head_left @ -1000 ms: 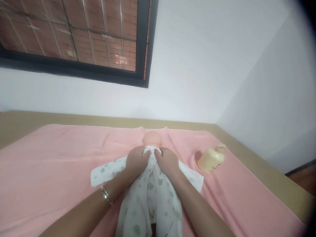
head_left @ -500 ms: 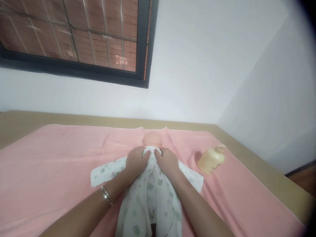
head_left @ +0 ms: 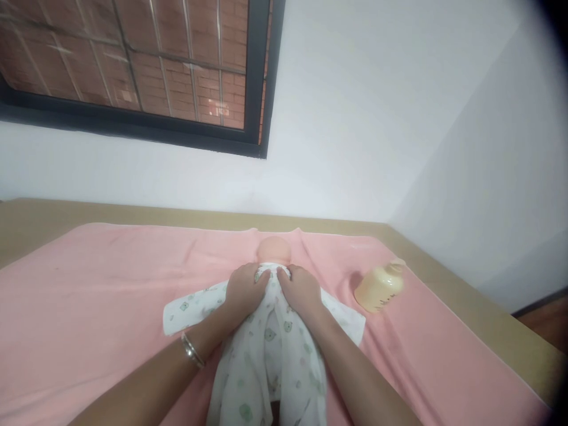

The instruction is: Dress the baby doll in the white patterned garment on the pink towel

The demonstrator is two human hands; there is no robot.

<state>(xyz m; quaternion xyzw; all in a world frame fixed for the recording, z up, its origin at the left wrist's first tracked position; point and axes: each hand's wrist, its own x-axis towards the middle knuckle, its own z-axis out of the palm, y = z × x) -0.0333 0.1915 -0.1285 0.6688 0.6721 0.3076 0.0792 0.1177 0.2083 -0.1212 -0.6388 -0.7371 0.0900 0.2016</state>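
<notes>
A baby doll (head_left: 275, 248) lies on its back on a pink towel (head_left: 97, 284), only the top of its head showing. It wears a white garment (head_left: 270, 349) with small green prints. My left hand (head_left: 244, 290) and my right hand (head_left: 300, 290) rest side by side on the doll's chest, just below the neck. The fingers of both hands curl onto the garment's front edges at the collar and pinch the cloth. A metal bangle (head_left: 191, 350) sits on my left wrist.
A cream-yellow bottle (head_left: 380, 287) lies on its side on the towel, right of the doll. The towel covers a tan table (head_left: 488, 319) set into a corner of white walls. A dark-framed window (head_left: 133, 65) is above left.
</notes>
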